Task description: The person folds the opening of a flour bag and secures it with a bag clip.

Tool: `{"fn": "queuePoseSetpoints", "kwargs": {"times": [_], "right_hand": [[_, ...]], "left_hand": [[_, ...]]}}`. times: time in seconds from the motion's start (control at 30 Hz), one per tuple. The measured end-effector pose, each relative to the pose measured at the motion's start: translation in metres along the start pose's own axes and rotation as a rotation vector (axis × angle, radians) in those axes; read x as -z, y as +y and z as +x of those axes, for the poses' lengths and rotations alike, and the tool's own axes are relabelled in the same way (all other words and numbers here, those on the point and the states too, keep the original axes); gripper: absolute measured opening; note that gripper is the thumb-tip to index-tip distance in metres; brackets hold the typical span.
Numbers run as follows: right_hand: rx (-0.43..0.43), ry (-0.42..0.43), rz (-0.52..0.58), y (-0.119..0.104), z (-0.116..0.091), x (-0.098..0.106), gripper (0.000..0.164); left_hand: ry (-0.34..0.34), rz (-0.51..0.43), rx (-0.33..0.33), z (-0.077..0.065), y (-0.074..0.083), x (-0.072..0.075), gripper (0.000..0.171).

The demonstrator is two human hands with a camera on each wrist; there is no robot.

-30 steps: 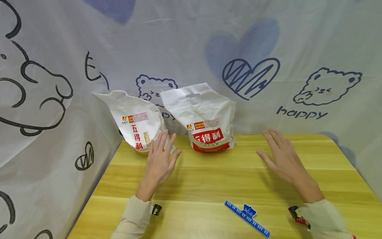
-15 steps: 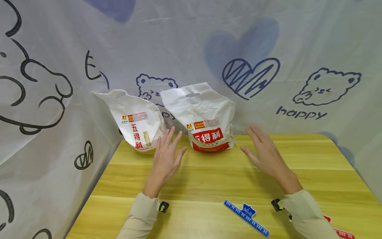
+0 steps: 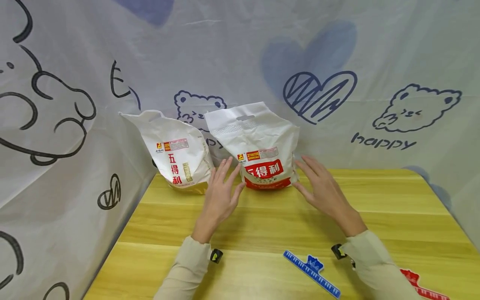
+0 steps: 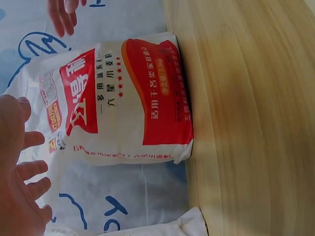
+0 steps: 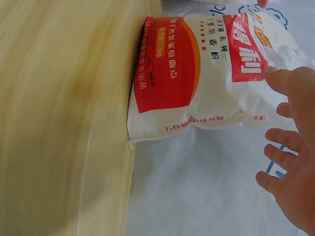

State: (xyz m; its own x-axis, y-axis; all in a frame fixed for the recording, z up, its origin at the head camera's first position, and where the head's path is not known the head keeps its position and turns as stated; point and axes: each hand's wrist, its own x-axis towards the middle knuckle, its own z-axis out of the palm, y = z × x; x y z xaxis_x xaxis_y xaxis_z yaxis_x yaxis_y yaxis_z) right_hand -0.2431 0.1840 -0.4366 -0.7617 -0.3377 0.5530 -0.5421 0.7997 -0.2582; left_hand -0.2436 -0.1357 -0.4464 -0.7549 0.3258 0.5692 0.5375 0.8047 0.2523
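Note:
A white flour bag point(image 3: 262, 146) with red print stands at the back of the table, its top leaning left. My left hand point(image 3: 221, 193) is at its left side, fingers spread and fairly straight. On the opposite side my right hand point(image 3: 324, 189) reaches in, fingertips right at the bag's edge in the head view. Both wrist views show the hands flanking the bag, the fingers loosely extended. A second white flour bag point(image 3: 176, 150), with red characters and a gold label, stands to the left, just beyond my left hand.
A blue ruler-shaped clip point(image 3: 313, 273) with piano-key print lies on the wooden table point(image 3: 262, 233) near the front. A similar red clip point(image 3: 423, 285) lies by my right sleeve. Close behind the bags hangs a printed cloth point(image 3: 232, 50), with another stretch of it at the left.
My right hand has moved left to the red-printed bag's right side. My left hand has shifted right, away from the other bag and toward the same one. Both bags stay where they were.

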Motion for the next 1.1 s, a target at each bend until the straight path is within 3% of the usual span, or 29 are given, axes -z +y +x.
{"fn": "queuePoseSetpoints", "kwargs": {"times": [0.4, 0.7, 0.9, 1.1], "right_hand": [[0.062, -0.005, 0.029, -0.008, 0.013, -0.009, 0.066], [0.167, 0.003, 0.046, -0.017, 0.024, -0.018, 0.054], [0.197, -0.01, 0.036, -0.018, 0.03, -0.023, 0.049], [0.169, -0.02, 0.043, -0.018, 0.032, -0.026, 0.047]], "left_hand": [[0.065, -0.004, -0.077, 0.013, 0.007, -0.015, 0.05], [0.131, -0.026, -0.186, 0.021, 0.015, -0.031, 0.04], [0.16, 0.001, -0.188, 0.026, 0.02, -0.037, 0.04], [0.165, 0.0, -0.17, 0.028, 0.023, -0.04, 0.034]]}}
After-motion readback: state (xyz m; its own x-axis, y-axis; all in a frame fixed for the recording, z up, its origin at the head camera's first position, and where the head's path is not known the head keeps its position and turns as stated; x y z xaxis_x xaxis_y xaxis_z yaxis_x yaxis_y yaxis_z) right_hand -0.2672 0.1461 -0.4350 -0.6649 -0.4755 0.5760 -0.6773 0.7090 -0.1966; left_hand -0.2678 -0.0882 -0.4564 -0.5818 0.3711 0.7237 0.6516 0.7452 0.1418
